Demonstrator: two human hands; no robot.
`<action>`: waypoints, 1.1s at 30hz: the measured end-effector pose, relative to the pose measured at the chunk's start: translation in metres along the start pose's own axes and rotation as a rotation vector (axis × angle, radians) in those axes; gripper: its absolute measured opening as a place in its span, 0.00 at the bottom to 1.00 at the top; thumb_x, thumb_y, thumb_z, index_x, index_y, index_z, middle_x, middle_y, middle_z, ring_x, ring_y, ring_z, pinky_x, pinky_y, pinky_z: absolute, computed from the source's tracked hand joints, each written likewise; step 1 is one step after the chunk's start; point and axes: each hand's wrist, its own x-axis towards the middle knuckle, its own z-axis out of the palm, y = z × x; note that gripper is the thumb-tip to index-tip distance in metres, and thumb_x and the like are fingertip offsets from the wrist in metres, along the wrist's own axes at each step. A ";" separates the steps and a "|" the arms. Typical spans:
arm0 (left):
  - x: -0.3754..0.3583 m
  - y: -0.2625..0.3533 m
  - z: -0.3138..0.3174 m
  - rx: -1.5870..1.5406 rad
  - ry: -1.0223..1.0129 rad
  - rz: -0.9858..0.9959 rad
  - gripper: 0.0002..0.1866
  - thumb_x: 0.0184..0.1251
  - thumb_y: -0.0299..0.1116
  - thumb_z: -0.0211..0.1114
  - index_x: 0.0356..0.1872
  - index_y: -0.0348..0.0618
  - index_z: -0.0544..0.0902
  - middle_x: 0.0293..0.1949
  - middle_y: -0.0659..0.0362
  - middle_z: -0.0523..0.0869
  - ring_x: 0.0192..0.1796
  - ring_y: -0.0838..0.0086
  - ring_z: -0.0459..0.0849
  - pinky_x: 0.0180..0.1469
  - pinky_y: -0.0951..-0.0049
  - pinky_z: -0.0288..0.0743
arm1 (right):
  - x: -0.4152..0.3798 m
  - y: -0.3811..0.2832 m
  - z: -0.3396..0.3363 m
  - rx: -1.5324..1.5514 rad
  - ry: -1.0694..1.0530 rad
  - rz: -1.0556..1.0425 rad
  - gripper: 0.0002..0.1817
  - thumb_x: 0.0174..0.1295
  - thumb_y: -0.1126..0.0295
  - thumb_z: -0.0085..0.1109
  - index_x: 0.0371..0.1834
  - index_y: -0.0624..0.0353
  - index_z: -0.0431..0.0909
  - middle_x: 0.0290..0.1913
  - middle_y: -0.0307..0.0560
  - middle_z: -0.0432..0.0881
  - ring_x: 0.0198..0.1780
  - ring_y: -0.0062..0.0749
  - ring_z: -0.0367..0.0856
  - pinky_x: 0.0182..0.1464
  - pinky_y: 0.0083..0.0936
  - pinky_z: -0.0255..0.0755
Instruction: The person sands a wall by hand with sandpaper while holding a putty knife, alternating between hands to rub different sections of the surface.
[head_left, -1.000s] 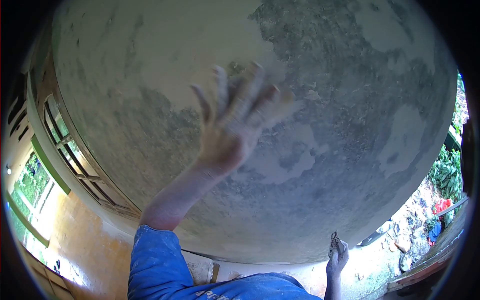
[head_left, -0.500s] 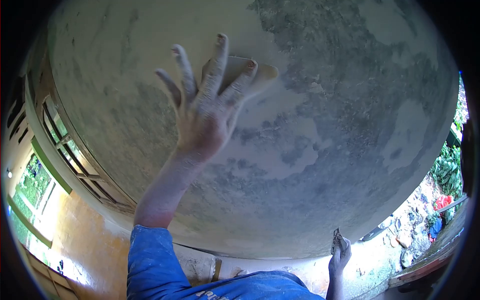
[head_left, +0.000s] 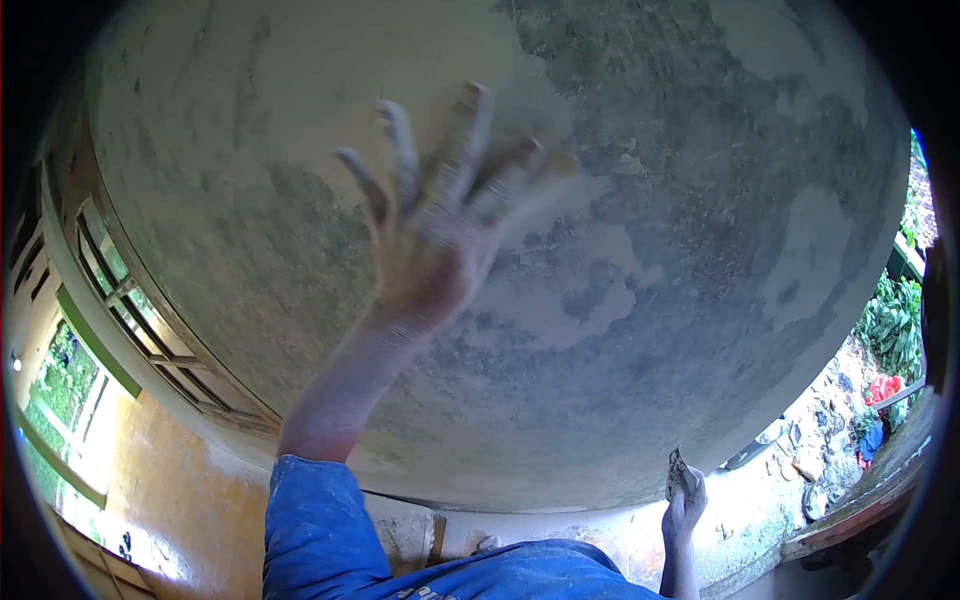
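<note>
My left hand (head_left: 435, 255), dusted with pale plaster, reaches up against the grey wall (head_left: 640, 320). Its fingers are spread over a flat, pale scraper (head_left: 560, 167), which it presses to the surface; the tool is smeared by motion and partly hidden by the fingers. Smooth light filler covers the upper left of the wall, while darker rough patches show to the right. Low at the right, my right hand (head_left: 684, 503) is closed around a small, dark, plaster-smeared flat tool (head_left: 677, 468), held upright near the wall's lower edge.
A wooden-framed window (head_left: 135, 300) is set at the left, beside a yellowish surface (head_left: 165, 480). Stones (head_left: 810, 470), green plants (head_left: 892, 325) and a red item (head_left: 884, 389) lie beyond the wall on the right. My blue shirt (head_left: 520, 573) fills the bottom.
My left hand has moved right and slightly down across the wall with the scraper, and is now blurred. My right hand keeps hold of its tool, little changed.
</note>
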 end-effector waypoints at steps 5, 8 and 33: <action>-0.011 0.017 0.007 -0.097 -0.032 -0.062 0.29 0.64 0.38 0.59 0.66 0.76 0.64 0.74 0.66 0.47 0.75 0.49 0.30 0.66 0.36 0.11 | -0.003 -0.009 -0.002 0.023 0.035 -0.035 0.07 0.62 0.76 0.51 0.41 0.66 0.75 0.29 0.40 0.78 0.30 0.18 0.72 0.32 0.17 0.66; 0.001 -0.002 -0.002 -0.070 -0.025 -0.048 0.24 0.65 0.39 0.58 0.62 0.76 0.70 0.74 0.65 0.49 0.75 0.49 0.30 0.66 0.39 0.10 | -0.005 -0.003 -0.004 0.025 0.044 -0.022 0.07 0.62 0.75 0.51 0.41 0.66 0.75 0.29 0.40 0.78 0.29 0.18 0.72 0.32 0.17 0.66; -0.005 0.008 0.000 -0.058 -0.069 0.067 0.28 0.64 0.35 0.60 0.65 0.74 0.67 0.75 0.65 0.45 0.75 0.50 0.31 0.64 0.30 0.15 | -0.012 0.003 -0.004 0.020 -0.012 0.048 0.09 0.57 0.82 0.48 0.41 0.67 0.74 0.32 0.46 0.81 0.35 0.25 0.78 0.39 0.21 0.69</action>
